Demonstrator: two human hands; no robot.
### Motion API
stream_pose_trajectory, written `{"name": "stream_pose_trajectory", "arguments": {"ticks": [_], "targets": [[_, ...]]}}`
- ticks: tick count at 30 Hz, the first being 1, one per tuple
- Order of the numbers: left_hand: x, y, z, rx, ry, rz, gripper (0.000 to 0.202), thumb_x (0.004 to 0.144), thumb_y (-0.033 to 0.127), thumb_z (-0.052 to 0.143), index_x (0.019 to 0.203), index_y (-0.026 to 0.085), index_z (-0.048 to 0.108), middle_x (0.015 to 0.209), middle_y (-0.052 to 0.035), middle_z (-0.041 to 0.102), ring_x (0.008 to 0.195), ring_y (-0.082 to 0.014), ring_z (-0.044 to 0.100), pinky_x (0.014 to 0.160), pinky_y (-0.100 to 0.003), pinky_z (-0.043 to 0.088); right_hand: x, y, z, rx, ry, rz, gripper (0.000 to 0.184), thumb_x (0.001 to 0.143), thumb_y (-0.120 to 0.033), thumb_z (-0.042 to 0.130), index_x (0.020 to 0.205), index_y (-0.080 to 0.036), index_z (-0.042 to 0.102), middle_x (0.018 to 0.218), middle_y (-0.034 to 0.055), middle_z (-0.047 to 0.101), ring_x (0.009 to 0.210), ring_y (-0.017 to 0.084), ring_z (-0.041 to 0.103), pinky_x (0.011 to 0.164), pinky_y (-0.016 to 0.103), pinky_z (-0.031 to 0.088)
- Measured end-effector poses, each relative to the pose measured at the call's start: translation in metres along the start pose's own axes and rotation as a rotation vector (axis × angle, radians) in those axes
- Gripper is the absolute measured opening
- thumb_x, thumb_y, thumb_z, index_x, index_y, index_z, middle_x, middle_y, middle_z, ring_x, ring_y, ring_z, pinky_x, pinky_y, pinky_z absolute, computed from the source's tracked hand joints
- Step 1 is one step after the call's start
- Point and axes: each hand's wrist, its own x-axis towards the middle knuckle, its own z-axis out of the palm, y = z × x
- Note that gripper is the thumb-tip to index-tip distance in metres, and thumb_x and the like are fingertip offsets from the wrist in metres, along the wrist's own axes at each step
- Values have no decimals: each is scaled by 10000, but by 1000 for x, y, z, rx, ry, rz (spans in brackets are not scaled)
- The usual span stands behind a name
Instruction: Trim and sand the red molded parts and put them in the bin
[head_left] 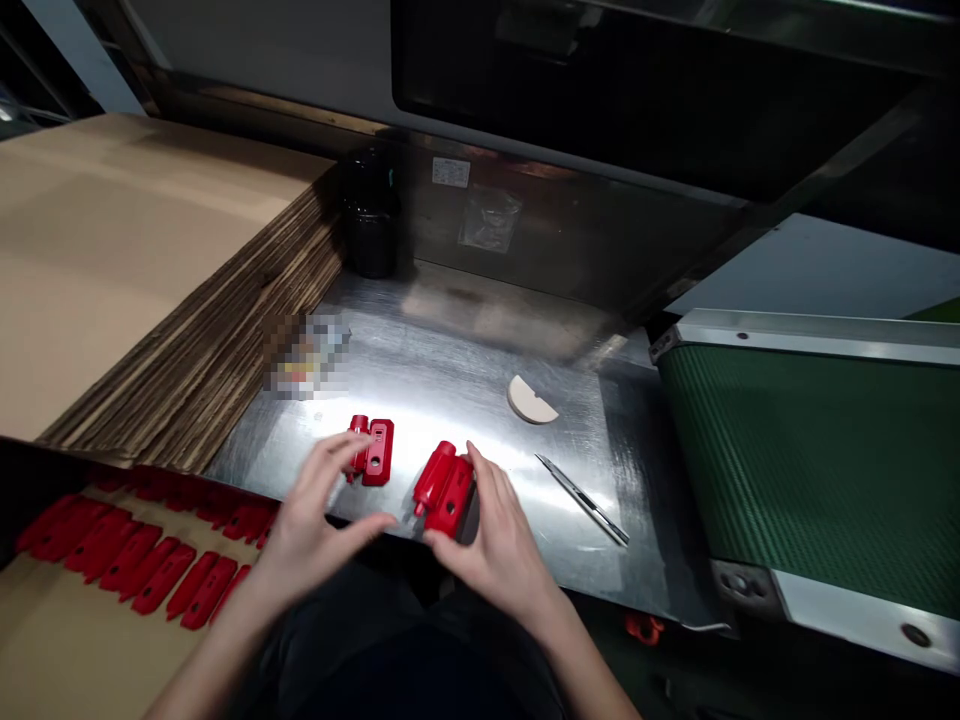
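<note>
Below, left hand (318, 500) spread wide, empty, over one red part (382, 448), right hand (501, 532) half-curled around a second red part (436, 478), grip unclear

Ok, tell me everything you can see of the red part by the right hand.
The red part looks like glossy plastic: a rounded barrel with a narrow nub, beside a flatter block with a dark round hole. It slants at the metal table's front edge. The right hand's thumb and fingers curve around it; a firm grip isn't clear.
</note>
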Motion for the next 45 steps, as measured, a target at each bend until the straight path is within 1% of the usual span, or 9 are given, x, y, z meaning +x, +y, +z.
{"name": "stream_pose_trajectory", "arguments": {"ticks": [4,9,11,15,20,26,29,32,45], "targets": [[-38,17,55,-594,-303,-369,1082,630,585,1004,1574,384,515,1620,-144,534,1479,-481,506,1255,-650,371,-40,-5,9,324,-117,24,1147,785,-481,855,1685,-201,201,1676,214,444,1530,371,483,1247,560,465],[-54,17,90,-900,-380,-478,1218,537,618,1035,1578,349,463,1632,-184,507,1540,-473,440,1288,-606,331,-67,7,-1,413,-163,88,1189,795,-632,839,1691,-210,183,1689,210,442,1515,365,513,1249,542,465],[-56,15,94,-951,-386,-465,1154,597,608,1018,1572,355,454,1682,-186,448,1573,-469,395,1297,-618,307,-62,22,-20,329,-132,80,996,879,-698,730,1652,-243,296,1636,174,517,1465,333,566,1211,502,505],[-59,12,90,-880,-454,-362,1044,766,501,928,1631,358,361,1756,-178,334,1646,-445,255,1331,-663,152,-31,70,-63,-149,272,300,439,1064,-533,391,1289,-204,572,1292,186,658,1196,348,654,1034,554,557],[-57,19,84,-610,-533,-280,1098,700,142,816,1636,426,316,1738,-127,356,1644,-457,246,1312,-721,114,-5,107,-87,-304,230,356,131,970,-324,496,966,-217,571,1051,181,636,1058,403,600,974,619,474],[-58,36,79,-496,-510,-252,1093,656,118,860,1595,442,405,1666,-97,443,1576,-444,379,1298,-642,284,-34,50,-98,-47,-52,257,283,1120,-440,327,1174,-255,535,901,23,654,730,217,630,712,349,530],[-59,42,74,-501,-519,-246,1109,639,229,971,1605,351,439,1639,-146,454,1536,-452,429,1294,-626,317,-48,5,-100,276,-298,170,336,1131,-516,380,1223,-290,612,880,-8,665,866,205,687,812,315,538],[-59,47,68,-485,-563,-148,1187,583,383,1050,1606,342,450,1606,-143,474,1495,-445,480,1272,-594,378,-49,-27,-99,316,-424,94,348,1144,-470,393,1029,-270,655,940,-8,696,929,190,687,856,307,500],[-66,61,55,-407,-545,-25,1190,671,516,1009,1656,395,353,1669,-119,441,1554,-427,431,1293,-529,398,-47,-49,-94,66,-422,-42,327,1160,-374,346,907,-257,518,820,-57,624,673,117,544,623,311,346]]}}
